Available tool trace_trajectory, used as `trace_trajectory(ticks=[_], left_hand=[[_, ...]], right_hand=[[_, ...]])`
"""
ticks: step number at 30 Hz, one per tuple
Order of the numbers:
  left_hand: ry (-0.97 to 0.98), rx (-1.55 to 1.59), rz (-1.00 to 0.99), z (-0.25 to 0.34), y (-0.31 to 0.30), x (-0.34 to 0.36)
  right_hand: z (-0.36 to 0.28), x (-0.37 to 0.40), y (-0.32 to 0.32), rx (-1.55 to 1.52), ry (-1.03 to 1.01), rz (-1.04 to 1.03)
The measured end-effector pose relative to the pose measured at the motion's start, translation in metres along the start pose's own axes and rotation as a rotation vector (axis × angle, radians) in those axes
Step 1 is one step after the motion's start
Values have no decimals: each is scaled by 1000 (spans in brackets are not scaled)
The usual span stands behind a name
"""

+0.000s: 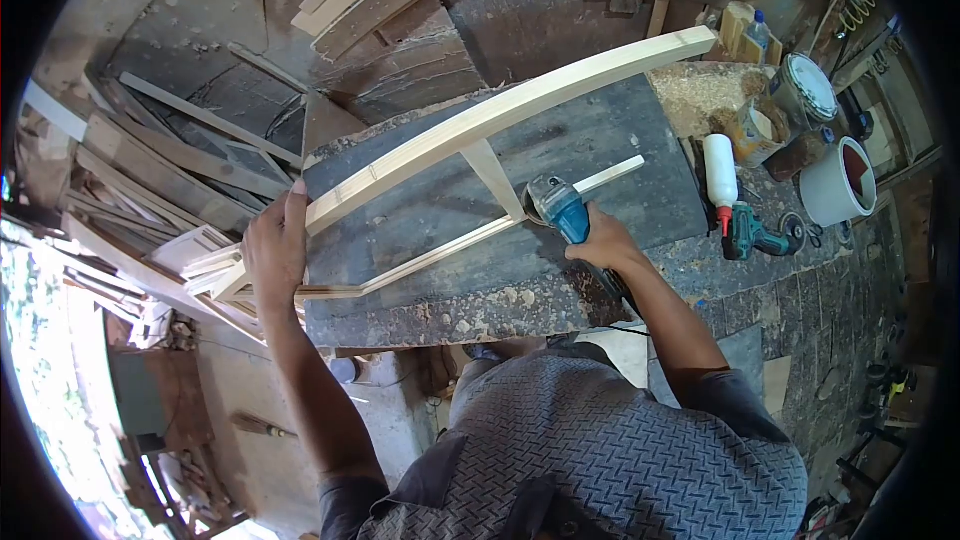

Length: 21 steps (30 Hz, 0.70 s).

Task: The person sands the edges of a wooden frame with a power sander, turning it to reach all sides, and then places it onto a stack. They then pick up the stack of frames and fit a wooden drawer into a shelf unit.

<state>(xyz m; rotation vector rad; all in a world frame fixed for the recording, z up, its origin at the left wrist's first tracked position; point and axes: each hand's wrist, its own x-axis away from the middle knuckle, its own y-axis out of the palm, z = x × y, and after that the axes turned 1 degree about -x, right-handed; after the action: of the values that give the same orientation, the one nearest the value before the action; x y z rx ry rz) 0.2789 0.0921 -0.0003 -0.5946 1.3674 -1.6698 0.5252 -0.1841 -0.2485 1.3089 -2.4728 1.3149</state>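
Note:
A pale wooden frame (480, 120) with a long curved top rail lies across the dark board (440, 260) on the workbench. Near its left end, my left hand (275, 245) is wrapped over the curved rail. My right hand (603, 240) grips a blue angle grinder (562, 210) by its body. The grinder's head is beside the joint where a short crosspiece (490, 178) meets the thinner lower rail (440, 255). Whether the disc touches the wood cannot be made out.
On the bench's right side are a white glue bottle (720, 175), a teal drill (750, 232), a white bucket (838, 185) and a paint can (805, 85). Wood strips (170, 170) are piled at left. A broom (262, 426) lies on the floor.

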Motion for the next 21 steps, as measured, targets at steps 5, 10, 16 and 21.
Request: trace_trajectory(ticks=[5, 10, 16, 21], left_hand=[[36, 14, 28, -2, 4, -3], [27, 16, 13, -4, 4, -7], [8, 19, 23, -7, 8, -8], [12, -4, 29, -6, 5, -5]], right_hand=[[9, 10, -12, 41, 12, 6], [50, 18, -34, 1, 16, 66], [100, 13, -68, -74, 203, 301], [117, -6, -83, -213, 186, 378]])
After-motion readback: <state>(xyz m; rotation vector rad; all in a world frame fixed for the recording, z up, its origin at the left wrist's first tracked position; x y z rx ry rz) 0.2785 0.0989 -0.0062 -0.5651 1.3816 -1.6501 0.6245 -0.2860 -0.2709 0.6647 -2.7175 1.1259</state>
